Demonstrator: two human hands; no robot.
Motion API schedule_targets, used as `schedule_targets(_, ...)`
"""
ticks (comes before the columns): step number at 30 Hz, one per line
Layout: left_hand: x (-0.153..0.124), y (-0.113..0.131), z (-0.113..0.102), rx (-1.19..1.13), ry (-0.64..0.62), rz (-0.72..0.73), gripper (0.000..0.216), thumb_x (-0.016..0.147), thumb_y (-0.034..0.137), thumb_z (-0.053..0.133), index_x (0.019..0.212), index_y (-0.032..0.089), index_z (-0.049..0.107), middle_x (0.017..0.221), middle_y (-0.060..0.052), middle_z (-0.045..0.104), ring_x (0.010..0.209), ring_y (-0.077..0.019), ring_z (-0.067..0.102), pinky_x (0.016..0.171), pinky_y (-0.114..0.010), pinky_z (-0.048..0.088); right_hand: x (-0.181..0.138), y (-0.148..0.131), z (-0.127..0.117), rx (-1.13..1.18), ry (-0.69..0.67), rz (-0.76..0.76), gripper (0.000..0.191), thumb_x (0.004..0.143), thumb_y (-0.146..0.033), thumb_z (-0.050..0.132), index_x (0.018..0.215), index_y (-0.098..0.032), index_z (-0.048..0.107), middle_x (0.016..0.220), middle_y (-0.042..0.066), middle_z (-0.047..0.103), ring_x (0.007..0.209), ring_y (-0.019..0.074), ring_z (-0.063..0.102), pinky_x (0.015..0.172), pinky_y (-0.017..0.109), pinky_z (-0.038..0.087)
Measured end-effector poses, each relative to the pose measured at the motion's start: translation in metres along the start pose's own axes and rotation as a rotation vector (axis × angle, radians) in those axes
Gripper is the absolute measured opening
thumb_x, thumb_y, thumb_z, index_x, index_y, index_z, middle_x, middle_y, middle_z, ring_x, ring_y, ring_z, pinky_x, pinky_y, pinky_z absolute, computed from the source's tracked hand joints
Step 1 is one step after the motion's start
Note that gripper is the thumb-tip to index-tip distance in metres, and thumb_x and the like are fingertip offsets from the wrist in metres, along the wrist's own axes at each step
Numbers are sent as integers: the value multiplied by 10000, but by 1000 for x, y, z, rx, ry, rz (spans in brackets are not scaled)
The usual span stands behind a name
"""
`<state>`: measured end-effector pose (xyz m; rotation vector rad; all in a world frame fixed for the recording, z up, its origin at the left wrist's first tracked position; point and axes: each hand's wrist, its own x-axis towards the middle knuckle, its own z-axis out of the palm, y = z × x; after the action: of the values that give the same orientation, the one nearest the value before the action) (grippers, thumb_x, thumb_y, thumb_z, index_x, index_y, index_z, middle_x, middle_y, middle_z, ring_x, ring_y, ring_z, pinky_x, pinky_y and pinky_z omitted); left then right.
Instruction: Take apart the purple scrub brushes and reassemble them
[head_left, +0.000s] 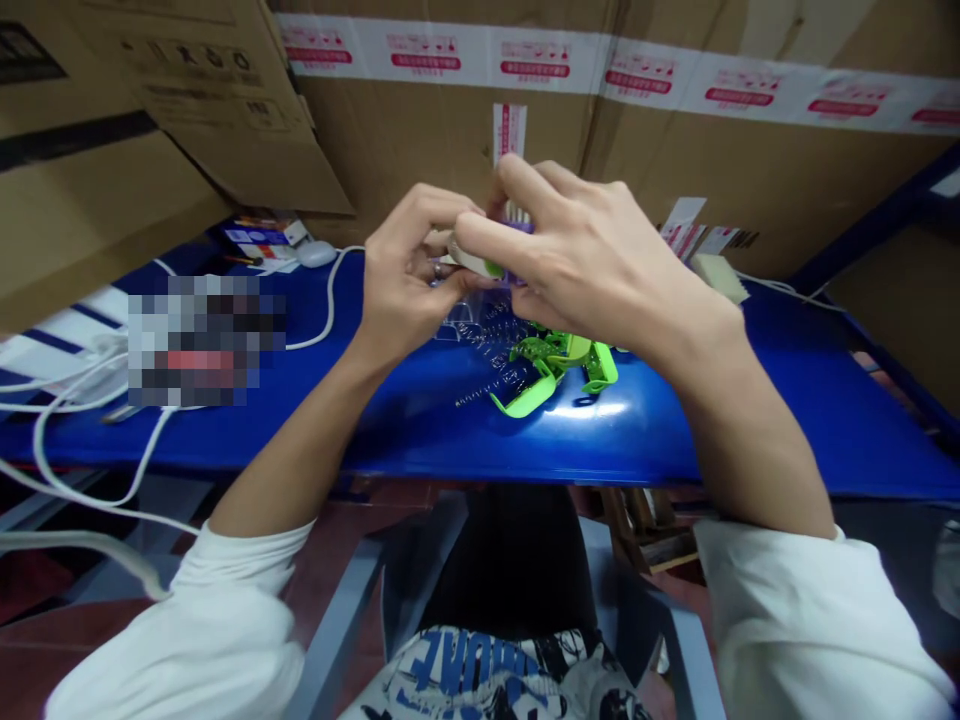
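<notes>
My left hand (409, 275) and my right hand (585, 255) meet above the blue table (375, 440), both pinched around one small plastic piece (480, 263) that is white with a green tip and a purple part behind it. My fingers hide most of it. Just below my hands, on the table, lie several bright green plastic clip parts (551, 370) and a few thin metal springs (491, 385).
Cardboard boxes (465, 120) with red-and-white tape wall off the back and left. White cables (90, 420) trail over the table's left end beside a blurred object (202, 340). A white mouse (315, 253) and a pale block (718, 275) sit near the back edge.
</notes>
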<state>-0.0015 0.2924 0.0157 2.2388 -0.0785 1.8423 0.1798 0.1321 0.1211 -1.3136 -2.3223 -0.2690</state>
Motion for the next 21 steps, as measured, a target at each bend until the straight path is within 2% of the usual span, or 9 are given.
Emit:
schedule_targets(3, -6, -3, 3, -105, 9, -82, 439, 954, 621, 973, 1274, 356, 831, 1138, -55, 770, 1001, -251, 773, 745, -384, 718, 2, -6, -5, -251, -98, 41, 490, 1084, -188, 733, 1498, -434, 647, 1603, -13, 685, 1506, 348, 674, 1164, 507, 680)
schedule_targets(5, -12, -9, 6, -189, 42, -117, 437, 986, 600, 953, 1330, 373, 807, 1165, -36, 774, 997, -233, 761, 767, -384, 712, 3, -10, -9, -337, -147, 85, 607, 1092, -137, 696, 1623, -415, 596, 1702, 25, 627, 1534, 381, 672, 1188, 550, 658)
schedule_targets(8, -17, -25, 4, -253, 91, -112, 490, 1016, 627, 914, 1411, 386, 752, 1235, -7, 788, 1049, -217, 747, 890, -414, 705, 3, -8, -10, -300, -99, 86, 682, 1150, -318, 701, 1790, -397, 478, 1789, 47, 549, 1530, 358, 684, 1222, 553, 642)
schedule_targets(11, -20, -36, -3, -258, 93, -123, 465, 1037, 583, 912, 1428, 412, 726, 1298, 47, 798, 1161, -215, 749, 1076, -465, 710, 1, 14, -11, -141, 25, 57, 918, 1082, -642, 802, 1856, -337, 416, 1788, 42, 568, 1574, 343, 650, 1315, 559, 583)
schedule_targets(14, -21, -33, -6, -315, 38, -198, 376, 1114, 499, 849, 1454, 434, 703, 1380, 92, 800, 1324, -259, 762, 1237, -617, 702, 2, 53, -18, 164, 32, 118, 923, 1028, -775, 802, 1770, -286, 552, 1742, 15, 664, 1522, 328, 692, 1374, 577, 544)
schedule_targets(16, -23, -29, -2, -359, 27, -222, 337, 1151, 469, 801, 1469, 444, 692, 1422, 92, 797, 1410, -307, 756, 1224, -705, 716, 4, 77, -23, 354, -131, 290, 824, 959, -788, 860, 1628, -344, 676, 1646, -41, 747, 1383, 278, 774, 1249, 522, 653)
schedule_targets(18, -26, -28, 4, -375, 32, -209, 346, 1148, 474, 800, 1476, 457, 689, 1423, 79, 808, 1460, -347, 747, 1171, -719, 746, 4, 89, -21, 566, -312, 354, 801, 870, -768, 940, 1498, -313, 739, 1513, -43, 824, 1255, 225, 817, 1091, 432, 721)
schedule_targets(20, -28, -32, 6, -360, 54, -181, 373, 1121, 487, 836, 1465, 451, 696, 1397, 69, 828, 1432, -333, 767, 1151, -669, 765, -2, 84, -10, 681, -263, 309, 760, 842, -764, 964, 1339, -224, 768, 1342, -21, 880, 1175, 182, 822, 1019, 350, 723)
schedule_targets(21, -29, -35, 5, -343, 67, -184, 358, 1121, 483, 838, 1450, 438, 703, 1383, 72, 836, 1386, -301, 787, 1153, -632, 769, -7, 77, -2, 657, -129, 298, 717, 855, -773, 952, 1239, -196, 768, 1257, -19, 890, 1157, 165, 816, 1007, 318, 711)
